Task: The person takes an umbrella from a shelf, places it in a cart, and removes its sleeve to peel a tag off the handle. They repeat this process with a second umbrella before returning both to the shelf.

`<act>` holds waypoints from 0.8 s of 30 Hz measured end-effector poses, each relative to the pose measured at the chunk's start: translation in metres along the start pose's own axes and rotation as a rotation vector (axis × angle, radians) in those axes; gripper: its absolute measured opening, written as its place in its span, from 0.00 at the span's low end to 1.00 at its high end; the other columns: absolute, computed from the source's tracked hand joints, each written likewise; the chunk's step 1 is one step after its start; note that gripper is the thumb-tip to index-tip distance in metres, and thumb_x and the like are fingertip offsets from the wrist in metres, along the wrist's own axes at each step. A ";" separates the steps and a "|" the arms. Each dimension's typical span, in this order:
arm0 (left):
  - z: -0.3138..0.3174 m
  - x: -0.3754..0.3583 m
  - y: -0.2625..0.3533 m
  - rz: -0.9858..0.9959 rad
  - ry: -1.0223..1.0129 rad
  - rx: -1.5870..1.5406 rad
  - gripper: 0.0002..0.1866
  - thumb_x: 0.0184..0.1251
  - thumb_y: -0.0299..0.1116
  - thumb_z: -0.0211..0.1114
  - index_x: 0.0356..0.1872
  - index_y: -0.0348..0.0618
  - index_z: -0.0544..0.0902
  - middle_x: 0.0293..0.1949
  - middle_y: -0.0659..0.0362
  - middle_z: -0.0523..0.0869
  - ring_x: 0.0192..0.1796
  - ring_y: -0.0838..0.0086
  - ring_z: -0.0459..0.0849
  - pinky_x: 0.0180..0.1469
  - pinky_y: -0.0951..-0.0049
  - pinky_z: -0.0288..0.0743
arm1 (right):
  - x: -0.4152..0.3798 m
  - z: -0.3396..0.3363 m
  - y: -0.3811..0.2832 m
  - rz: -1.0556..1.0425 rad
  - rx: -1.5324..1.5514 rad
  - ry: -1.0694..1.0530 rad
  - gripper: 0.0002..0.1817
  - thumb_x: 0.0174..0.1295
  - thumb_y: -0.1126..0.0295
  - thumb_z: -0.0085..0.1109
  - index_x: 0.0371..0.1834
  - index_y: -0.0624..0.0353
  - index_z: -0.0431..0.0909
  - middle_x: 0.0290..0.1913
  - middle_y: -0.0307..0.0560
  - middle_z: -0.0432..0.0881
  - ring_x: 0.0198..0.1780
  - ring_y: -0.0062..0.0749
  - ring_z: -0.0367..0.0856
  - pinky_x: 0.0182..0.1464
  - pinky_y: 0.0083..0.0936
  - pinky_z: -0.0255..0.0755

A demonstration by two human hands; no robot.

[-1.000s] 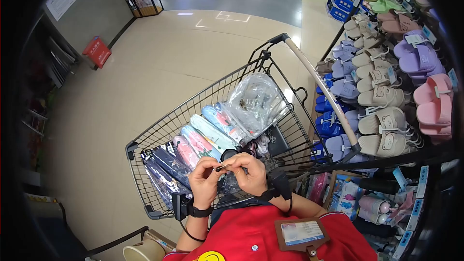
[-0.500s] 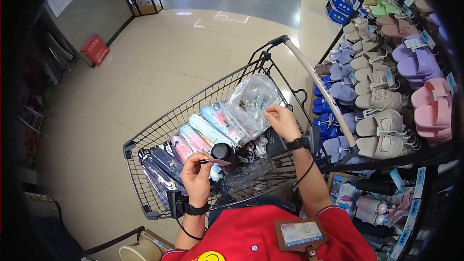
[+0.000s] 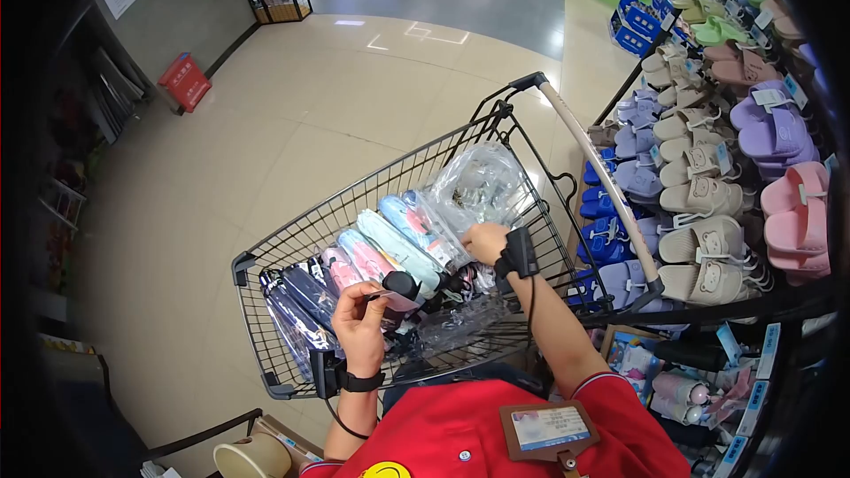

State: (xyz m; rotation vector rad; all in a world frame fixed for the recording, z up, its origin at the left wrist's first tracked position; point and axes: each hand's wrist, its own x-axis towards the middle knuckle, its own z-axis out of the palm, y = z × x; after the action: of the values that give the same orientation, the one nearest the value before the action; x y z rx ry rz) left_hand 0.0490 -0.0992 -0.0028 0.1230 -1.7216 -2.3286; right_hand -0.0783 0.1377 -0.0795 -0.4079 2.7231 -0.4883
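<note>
My left hand (image 3: 359,323) pinches a small pale tag (image 3: 397,301) between thumb and fingers. Just behind the tag, a dark item with a round black end (image 3: 402,284) stands among the goods, its lower part hidden. My right hand (image 3: 485,242) has curled fingers at the near edge of the clear plastic bag (image 3: 478,179); its fingertips are partly hidden. Between the hands, light-coloured folded umbrellas in clear sleeves (image 3: 396,240) lie side by side in the shopping cart (image 3: 341,204). Dark blue wrapped ones (image 3: 297,308) fill its left end.
Racks of slippers (image 3: 704,186) stand close on the right, above a shelf with price labels (image 3: 753,407). A beige bucket (image 3: 252,458) is at lower left. A red box (image 3: 185,82) sits by the wall, and tiled floor (image 3: 354,88) stretches beyond the cart.
My right hand has moved down and left, from above the clear bag to its near edge, with the wrist turned. My left hand keeps the tag, which is tilted more upright.
</note>
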 end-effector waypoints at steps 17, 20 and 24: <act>0.012 0.010 -0.019 0.018 -0.157 -0.064 0.07 0.59 0.20 0.65 0.37 0.38 0.77 0.37 0.61 0.81 0.40 0.79 0.78 0.46 0.79 0.72 | 0.018 0.003 -0.010 -0.064 -0.256 0.030 0.13 0.59 0.68 0.46 0.44 0.51 0.77 0.37 0.56 0.83 0.42 0.47 0.83 0.40 0.40 0.76; 0.015 0.008 -0.019 0.007 -0.202 -0.052 0.07 0.59 0.20 0.65 0.37 0.38 0.77 0.37 0.61 0.81 0.40 0.79 0.78 0.46 0.79 0.72 | 0.027 0.011 -0.007 -0.023 -0.236 0.045 0.13 0.55 0.70 0.50 0.42 0.50 0.79 0.37 0.54 0.83 0.41 0.47 0.83 0.42 0.39 0.75; 0.011 0.007 -0.015 -0.017 -0.181 -0.029 0.07 0.59 0.19 0.64 0.37 0.38 0.77 0.37 0.61 0.81 0.40 0.79 0.78 0.45 0.79 0.72 | 0.020 0.017 0.012 -0.089 0.168 0.247 0.10 0.50 0.68 0.57 0.36 0.54 0.79 0.30 0.52 0.83 0.34 0.43 0.83 0.36 0.34 0.75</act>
State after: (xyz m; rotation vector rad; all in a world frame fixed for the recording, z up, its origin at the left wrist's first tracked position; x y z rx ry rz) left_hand 0.0378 -0.0866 -0.0136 -0.0807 -1.7726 -2.4422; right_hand -0.0922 0.1368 -0.1045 -0.4516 2.8766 -0.8354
